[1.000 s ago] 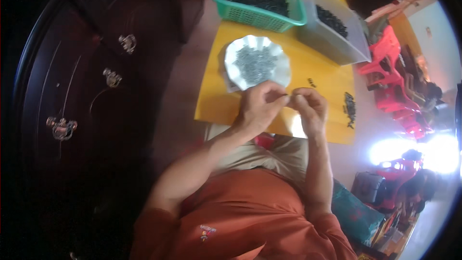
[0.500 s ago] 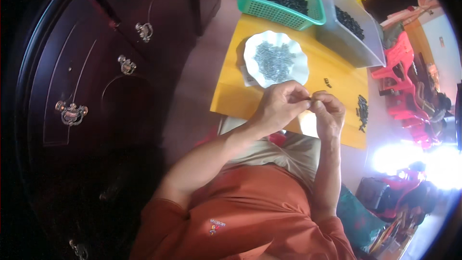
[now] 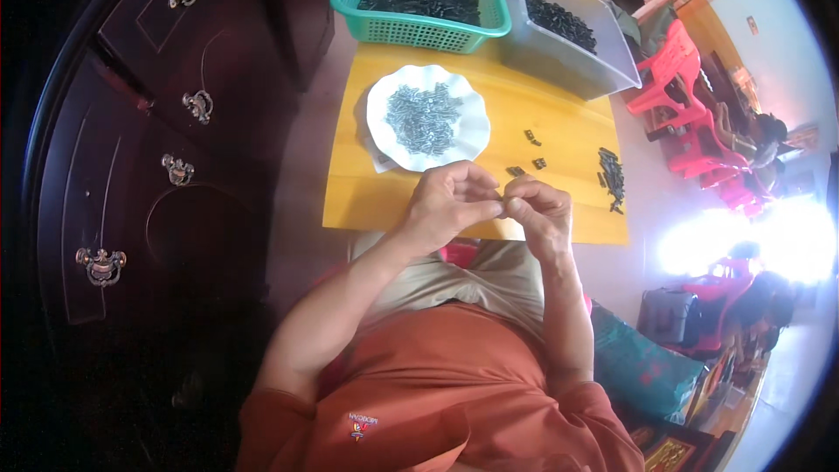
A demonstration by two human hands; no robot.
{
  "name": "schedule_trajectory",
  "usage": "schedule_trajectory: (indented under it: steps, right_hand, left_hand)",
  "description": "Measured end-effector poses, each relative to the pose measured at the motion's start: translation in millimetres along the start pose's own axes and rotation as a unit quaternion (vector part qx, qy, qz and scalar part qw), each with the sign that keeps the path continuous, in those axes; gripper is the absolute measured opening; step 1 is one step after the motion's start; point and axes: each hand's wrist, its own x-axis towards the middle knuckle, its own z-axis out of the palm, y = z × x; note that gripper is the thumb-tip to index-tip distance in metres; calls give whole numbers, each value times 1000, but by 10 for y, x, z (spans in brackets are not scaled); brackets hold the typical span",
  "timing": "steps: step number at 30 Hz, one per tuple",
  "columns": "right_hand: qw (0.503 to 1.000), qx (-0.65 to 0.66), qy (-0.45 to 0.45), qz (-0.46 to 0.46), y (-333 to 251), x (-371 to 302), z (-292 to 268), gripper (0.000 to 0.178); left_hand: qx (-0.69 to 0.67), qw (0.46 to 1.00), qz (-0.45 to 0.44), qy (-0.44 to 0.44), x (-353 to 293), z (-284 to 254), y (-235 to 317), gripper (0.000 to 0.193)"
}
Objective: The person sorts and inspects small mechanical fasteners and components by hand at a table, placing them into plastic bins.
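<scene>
Shows left hand [image 3: 437,210] and right hand [image 3: 544,217], fingertips pinched together on a small dark piece [image 3: 503,199], mostly hidden, above the yellow table [image 3: 564,122]; seemingly mid two-handed fingertip work, calls for steady alignment.

Dk cabinet [image 3: 197,245] L, metal handles [image 3: 101,266]. Pinkish flr [image 3: 303,144] btwn it & yellow table [image 3: 363,201]. Red plastic chairs [image 3: 671,70] R. Pale wall [image 3: 780,31] upper R; bright glare [image 3: 793,240] below.

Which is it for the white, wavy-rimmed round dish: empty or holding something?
Holding something: small silvery pieces cover the middle of the white, wavy-rimmed round dish. How deep they lie, I cannot tell.
</scene>
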Motion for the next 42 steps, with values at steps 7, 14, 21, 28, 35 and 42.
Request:
schedule_trajectory:
  steps: [7, 14, 21, 28, 35, 42]
  right_hand:
    - [1000, -3, -5, 14, 39, -160, -75, 6]
    - [999, -42, -1, -2, 1, -318, -90, 8]
    - [949, -286, -41, -130, -71, -418, -15, 22]
    - [938, -333, -24, -91, -152, -371, -183, 21]
    - [846, -532, 25, -30, -238, 212, -509, 21]
    - [816, -577, 38, -17, -124, 550, -745, 23]
  left_hand:
    - [-35, 997, -52, -37, -53, 60, 23, 25]
    - [-48, 991, -107, -68, -70, 75, 2, 26]
    - [-52, 989, -132, -51, -71, 85, -25, 24]
    - [-46, 990, -125, -42, -76, 109, -89, 24]
    - [-17, 992, -118, -31, -69, 114, -70, 24]
    - [-24, 994, -107, -20, -49, 78, -102, 24]
